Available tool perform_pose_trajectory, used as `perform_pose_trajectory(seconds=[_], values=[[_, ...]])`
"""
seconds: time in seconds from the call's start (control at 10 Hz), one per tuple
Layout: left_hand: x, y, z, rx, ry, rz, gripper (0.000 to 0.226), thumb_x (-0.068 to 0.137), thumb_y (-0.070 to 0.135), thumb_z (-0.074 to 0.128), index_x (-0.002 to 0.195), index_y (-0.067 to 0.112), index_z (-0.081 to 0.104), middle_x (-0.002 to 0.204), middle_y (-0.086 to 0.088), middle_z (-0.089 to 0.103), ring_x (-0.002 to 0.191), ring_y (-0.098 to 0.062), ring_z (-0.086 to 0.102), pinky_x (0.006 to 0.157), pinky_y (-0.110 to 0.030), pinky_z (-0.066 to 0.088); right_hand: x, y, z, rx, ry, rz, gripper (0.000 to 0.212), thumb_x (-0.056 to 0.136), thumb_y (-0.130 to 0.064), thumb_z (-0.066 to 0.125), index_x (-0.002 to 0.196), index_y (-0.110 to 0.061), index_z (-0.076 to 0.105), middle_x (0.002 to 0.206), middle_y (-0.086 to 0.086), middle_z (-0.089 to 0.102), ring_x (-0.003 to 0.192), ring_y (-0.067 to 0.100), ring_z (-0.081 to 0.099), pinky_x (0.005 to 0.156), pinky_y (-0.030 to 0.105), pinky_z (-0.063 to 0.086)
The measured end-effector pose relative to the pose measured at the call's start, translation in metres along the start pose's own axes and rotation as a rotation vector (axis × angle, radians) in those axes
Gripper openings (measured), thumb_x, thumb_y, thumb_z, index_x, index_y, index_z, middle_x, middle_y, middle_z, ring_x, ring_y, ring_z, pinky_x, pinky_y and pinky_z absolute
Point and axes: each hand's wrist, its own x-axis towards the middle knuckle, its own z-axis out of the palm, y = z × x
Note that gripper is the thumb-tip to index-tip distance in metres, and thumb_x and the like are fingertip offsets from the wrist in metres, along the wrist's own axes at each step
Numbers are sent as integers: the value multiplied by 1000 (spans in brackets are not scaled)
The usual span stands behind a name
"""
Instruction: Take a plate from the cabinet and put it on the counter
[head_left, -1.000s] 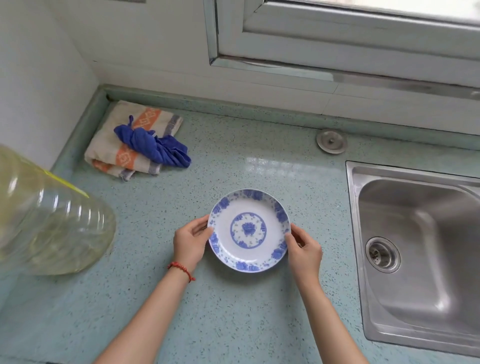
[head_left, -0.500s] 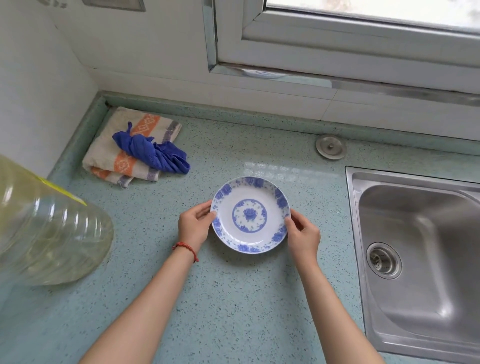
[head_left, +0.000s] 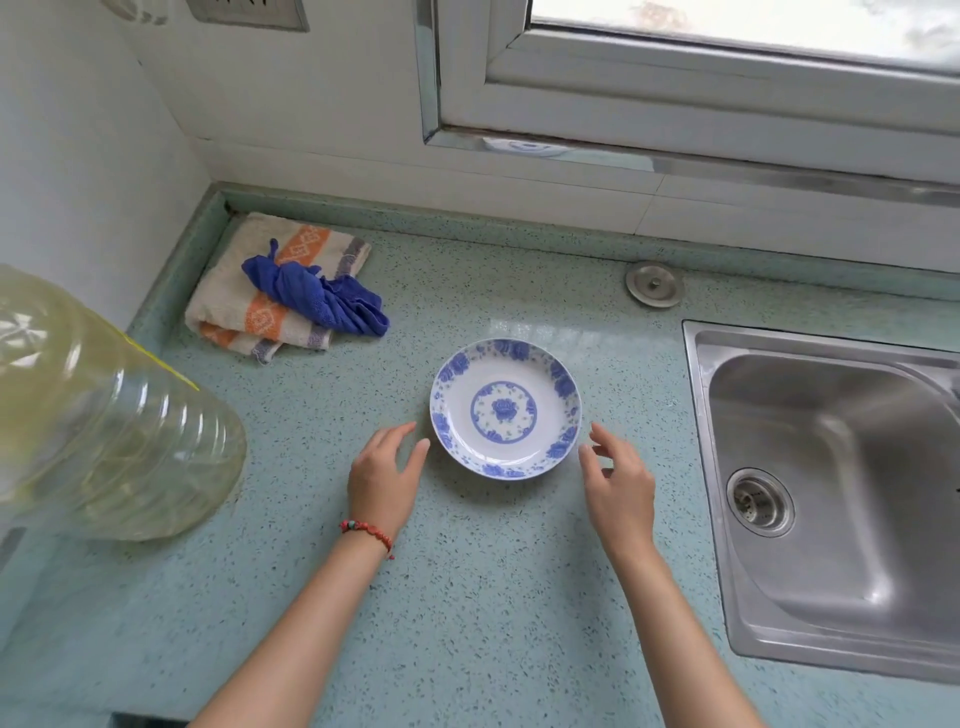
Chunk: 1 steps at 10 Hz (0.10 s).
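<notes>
A white plate with blue flower patterns (head_left: 505, 408) lies flat on the speckled pale-green counter (head_left: 467, 597), in the middle of the view. My left hand (head_left: 384, 475) hovers just off the plate's lower-left rim, fingers spread, holding nothing; a red bead bracelet circles its wrist. My right hand (head_left: 618, 480) is off the lower-right rim, fingers apart and empty. Neither hand touches the plate. No cabinet is in view.
A steel sink (head_left: 831, 493) fills the right side, with a round metal cap (head_left: 653, 284) behind it. A folded striped towel (head_left: 244, 306) carrying a blue cloth (head_left: 317, 299) lies at the back left. A large clear plastic jug (head_left: 104, 415) stands at the left. A window sill runs above.
Both hands held the plate's rim before; now they have let go and drawn back towards me. The plate stays on the counter.
</notes>
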Motion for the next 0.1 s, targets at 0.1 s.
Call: perform_pose_trajectory(seconds=[0.1], values=[[-26,-10,-11,183,-125,176,37,85,9,68,117,-6,59,122,-25,63,116,-38,57,101,-49,43,-28,7,-4,-211,-22,-102,38,94,-12,58,129,-2,53,129,18,59,119,32,53,99,44,44]])
